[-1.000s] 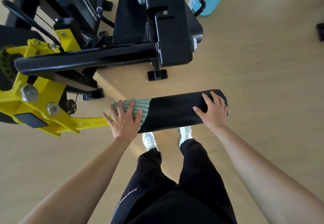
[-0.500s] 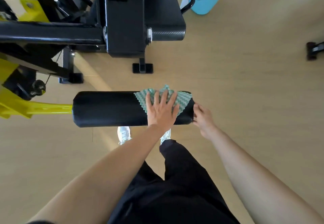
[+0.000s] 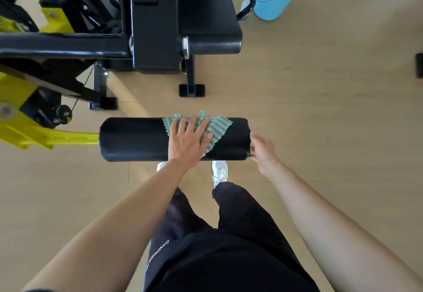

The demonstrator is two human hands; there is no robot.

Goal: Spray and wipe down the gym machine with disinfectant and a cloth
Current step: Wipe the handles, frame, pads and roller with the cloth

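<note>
Cloth [image 3: 215, 129] under left hand [image 3: 187, 141] unchanged; right hand [image 3: 263, 151] remains at pad [image 3: 135, 139] end.

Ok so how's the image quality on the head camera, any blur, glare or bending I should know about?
Head view: mostly sharp; the left hand on the green cloth and the roller pad are crisp, the right hand has slightly soft fingers. Wide-angle bending stretches the forearms at the bottom corners. Light is soft and even, with a pale streak on the floor and a mild sheen on the seat pad.

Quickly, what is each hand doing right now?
Left hand: open, flat on the green patterned cloth over the black padded roller.
Right hand: open, holding nothing, at the roller's end.
</note>
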